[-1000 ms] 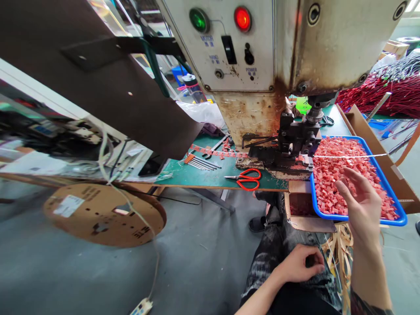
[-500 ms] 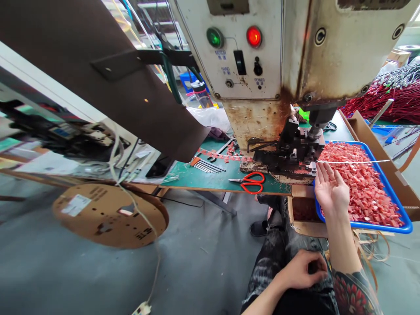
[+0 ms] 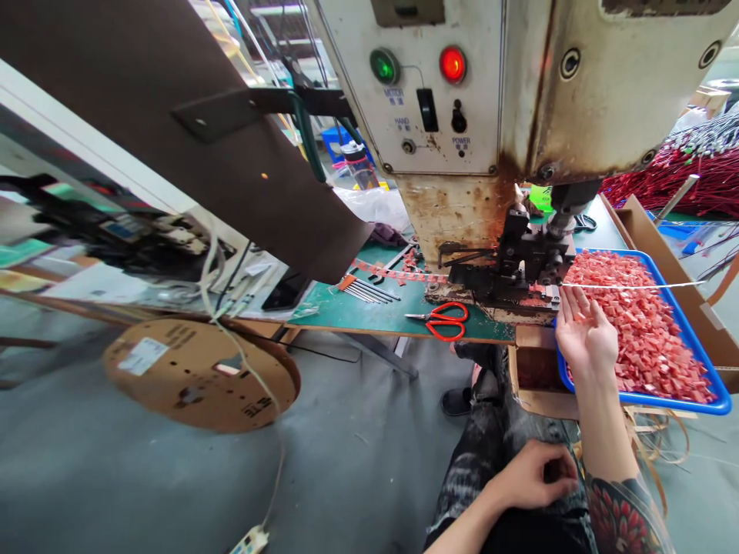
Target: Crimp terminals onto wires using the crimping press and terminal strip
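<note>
My right hand [image 3: 586, 335] lies palm up with fingers apart at the left rim of a blue tray [image 3: 707, 406], close to the black tooling [image 3: 519, 265] of a rusty press machine [image 3: 490, 115]. The tray is heaped with small red plastic pieces [image 3: 640, 323]. A thin pale wire [image 3: 635, 286] stretches across the tray from the tooling. My left hand [image 3: 534, 477] rests curled on my lap over dark patterned trousers; whether it holds anything is hidden.
Red-handled scissors [image 3: 442, 319] and thin metal rods [image 3: 369, 291] lie on the green bench mat [image 3: 358, 314]. A brown cardboard reel [image 3: 202, 373] lies on the grey floor at left. Red wire bundles [image 3: 681, 173] pile at far right beside a cardboard box [image 3: 663, 246].
My right hand swung left from the tray's right side to its left rim by the tooling and turned palm up. My left hand stayed on my lap.
</note>
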{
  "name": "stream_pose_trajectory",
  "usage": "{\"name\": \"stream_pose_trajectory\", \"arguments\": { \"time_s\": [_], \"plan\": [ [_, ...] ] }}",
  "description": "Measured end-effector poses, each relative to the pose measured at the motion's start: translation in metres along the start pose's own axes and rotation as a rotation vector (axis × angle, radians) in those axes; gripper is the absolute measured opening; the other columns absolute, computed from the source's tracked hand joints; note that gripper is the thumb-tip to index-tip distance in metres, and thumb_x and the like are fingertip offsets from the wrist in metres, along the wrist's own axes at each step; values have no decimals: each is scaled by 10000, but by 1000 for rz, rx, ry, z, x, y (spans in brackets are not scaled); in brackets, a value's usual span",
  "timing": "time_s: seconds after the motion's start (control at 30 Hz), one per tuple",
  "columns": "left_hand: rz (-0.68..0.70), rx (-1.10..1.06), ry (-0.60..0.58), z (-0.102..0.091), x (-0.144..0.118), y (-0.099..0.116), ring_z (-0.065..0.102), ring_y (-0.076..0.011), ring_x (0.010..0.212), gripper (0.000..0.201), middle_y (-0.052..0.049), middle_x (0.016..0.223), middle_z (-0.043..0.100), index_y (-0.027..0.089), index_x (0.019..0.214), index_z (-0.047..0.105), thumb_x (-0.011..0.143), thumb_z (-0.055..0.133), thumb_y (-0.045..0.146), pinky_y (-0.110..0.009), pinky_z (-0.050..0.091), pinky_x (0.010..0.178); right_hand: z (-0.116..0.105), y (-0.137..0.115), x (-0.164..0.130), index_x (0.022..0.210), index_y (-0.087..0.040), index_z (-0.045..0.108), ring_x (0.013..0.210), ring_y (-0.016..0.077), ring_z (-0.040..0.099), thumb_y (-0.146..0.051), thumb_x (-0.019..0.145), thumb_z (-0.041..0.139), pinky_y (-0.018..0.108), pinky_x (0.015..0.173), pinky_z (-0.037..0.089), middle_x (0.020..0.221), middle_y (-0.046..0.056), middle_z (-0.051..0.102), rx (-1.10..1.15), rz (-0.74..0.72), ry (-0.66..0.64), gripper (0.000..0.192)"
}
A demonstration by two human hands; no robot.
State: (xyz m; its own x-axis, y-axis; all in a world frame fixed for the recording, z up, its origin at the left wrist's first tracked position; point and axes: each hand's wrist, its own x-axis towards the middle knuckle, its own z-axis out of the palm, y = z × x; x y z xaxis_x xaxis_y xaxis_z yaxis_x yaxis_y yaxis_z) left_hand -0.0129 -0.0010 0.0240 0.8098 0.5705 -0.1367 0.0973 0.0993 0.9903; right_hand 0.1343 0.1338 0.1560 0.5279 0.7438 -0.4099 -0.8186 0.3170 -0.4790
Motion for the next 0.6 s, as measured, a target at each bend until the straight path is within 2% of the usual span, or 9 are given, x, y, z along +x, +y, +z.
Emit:
{"name": "stream_pose_trajectory", "arguments": {
  "time_s": [0.27, 0.6],
  "plan": [
    [13, 1, -5, -1, 0, -1, 495, -104, 605, 102, 15, 664, 600, 129, 849, 723, 811, 716, 224, -213, 416, 634, 3, -1, -1, 978, -114, 694, 1165, 155, 711, -186, 1026, 339, 271, 1096, 536, 1106, 140, 743, 4, 2, 25, 366],
    [5, -17, 2, -1, 0, 1, 494, -102, 612, 99, 16, 663, 605, 121, 850, 748, 780, 724, 187, -213, 409, 638, -2, 1, 5, 1004, -145, 692, 1178, 148, 707, -178, 1028, 318, 316, 1095, 550, 1099, 119, 756, -7, -8, -11, 376]
  ]
}}
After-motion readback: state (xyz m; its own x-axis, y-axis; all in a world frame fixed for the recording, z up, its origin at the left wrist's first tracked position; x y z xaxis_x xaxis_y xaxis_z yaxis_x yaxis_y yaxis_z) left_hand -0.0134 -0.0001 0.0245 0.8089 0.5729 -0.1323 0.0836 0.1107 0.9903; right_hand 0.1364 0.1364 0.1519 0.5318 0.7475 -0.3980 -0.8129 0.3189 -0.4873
